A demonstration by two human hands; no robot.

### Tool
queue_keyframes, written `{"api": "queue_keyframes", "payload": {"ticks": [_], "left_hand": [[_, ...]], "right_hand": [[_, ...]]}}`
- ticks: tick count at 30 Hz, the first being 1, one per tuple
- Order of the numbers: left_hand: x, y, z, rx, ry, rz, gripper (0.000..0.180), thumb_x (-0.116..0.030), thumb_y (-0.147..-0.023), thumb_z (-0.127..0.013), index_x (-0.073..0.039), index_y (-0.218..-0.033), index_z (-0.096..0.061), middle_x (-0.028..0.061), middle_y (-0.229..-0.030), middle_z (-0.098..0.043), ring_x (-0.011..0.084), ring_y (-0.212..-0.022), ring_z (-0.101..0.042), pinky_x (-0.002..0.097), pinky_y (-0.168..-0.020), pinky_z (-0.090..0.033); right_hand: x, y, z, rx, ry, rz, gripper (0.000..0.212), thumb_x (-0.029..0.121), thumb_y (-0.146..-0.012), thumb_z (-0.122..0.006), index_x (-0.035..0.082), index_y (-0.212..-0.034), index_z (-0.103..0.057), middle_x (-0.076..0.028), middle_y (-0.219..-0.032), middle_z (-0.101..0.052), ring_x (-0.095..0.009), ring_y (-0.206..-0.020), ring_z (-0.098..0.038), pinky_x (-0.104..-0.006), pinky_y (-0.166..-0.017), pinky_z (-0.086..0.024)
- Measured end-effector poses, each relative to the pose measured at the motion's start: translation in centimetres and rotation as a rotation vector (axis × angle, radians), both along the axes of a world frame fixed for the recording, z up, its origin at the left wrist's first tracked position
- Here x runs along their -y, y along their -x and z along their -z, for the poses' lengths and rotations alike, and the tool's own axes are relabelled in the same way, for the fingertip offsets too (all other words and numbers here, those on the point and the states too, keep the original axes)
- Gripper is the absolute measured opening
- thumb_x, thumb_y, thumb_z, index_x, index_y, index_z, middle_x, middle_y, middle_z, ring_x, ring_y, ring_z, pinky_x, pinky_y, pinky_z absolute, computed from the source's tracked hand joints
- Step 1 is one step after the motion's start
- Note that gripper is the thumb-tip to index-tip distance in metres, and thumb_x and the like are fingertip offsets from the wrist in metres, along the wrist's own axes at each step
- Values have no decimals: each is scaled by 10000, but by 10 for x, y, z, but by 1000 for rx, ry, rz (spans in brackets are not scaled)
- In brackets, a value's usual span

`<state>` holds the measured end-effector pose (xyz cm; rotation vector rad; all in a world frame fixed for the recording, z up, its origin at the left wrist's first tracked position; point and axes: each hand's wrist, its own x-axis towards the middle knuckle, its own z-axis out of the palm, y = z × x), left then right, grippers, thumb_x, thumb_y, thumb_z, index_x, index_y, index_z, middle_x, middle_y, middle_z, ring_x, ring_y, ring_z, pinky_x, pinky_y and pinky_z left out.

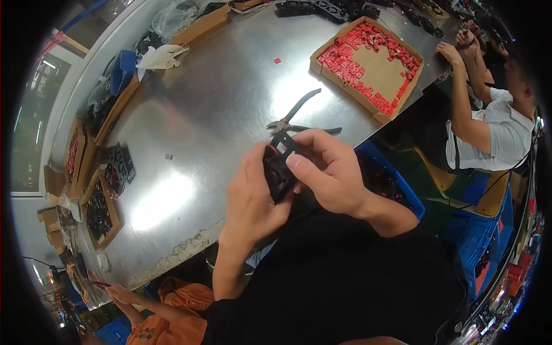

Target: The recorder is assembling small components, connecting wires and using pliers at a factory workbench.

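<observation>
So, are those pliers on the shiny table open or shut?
Open: the pliers lie on the metal table with their two dark handles spread wide apart.

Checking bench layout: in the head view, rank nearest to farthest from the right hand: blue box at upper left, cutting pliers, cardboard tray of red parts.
From the right hand:
1. Cutting pliers: just ahead, slightly left.
2. Cardboard tray of red parts: farther ahead, to the right.
3. Blue box: well over to the left, upper left of the picture.
</observation>
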<state>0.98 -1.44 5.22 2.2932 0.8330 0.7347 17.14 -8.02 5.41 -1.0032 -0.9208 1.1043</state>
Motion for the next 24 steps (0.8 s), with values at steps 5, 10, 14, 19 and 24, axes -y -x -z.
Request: {"api": "queue_keyframes", "payload": {"ticks": [5,10,14,19,24], "left_hand": [[-10,8,0,108,-197,-81,551,-59,-672,-705,1,-1171,-478,190,-1057,-560,329,-853,-605,401,-732,-517],[2,19,14,579,798,-53,548,-19,-680,-606,-15,-1209,-466,87,-1022,-531,118,-853,-516,280,-706,-468],[2,25,24,788,1070,17,637,-2,-655,-600,-6,-1273,-446,52,-940,-461,149,-848,-502,290,-760,-461],[7,23,38,899,1056,27,636,6,-636,-576,-15,-1263,-469,68,-1010,-494,224,-976,-563,381,-865,-500],[15,22,32,1056,1210,63,661,22,-616,-539,-7,-1273,-468,99,-955,-539,212,-867,-582,327,-792,-499]], "right_hand": [[-46,-76,-21,806,-16,-189,495,386,-1019,-445,-25,-910,-698,-111,-848,-695,-166,-814,-668,-330,-711,-533],[-127,-289,53,1356,278,720,391,336,-867,-715,5,-1074,-696,-165,-992,-727,-290,-927,-694,-374,-841,-529],[-137,-329,66,1441,503,710,403,346,-785,-767,17,-1012,-715,-181,-1005,-731,-311,-952,-700,-404,-862,-530],[-134,-346,62,1512,624,683,362,324,-777,-762,46,-1009,-745,-163,-1015,-733,-330,-958,-697,-395,-863,-538],[-89,-232,15,678,120,580,256,136,-894,-662,-12,-1094,-720,-78,-1038,-724,-172,-941,-679,-280,-863,-521]]}}
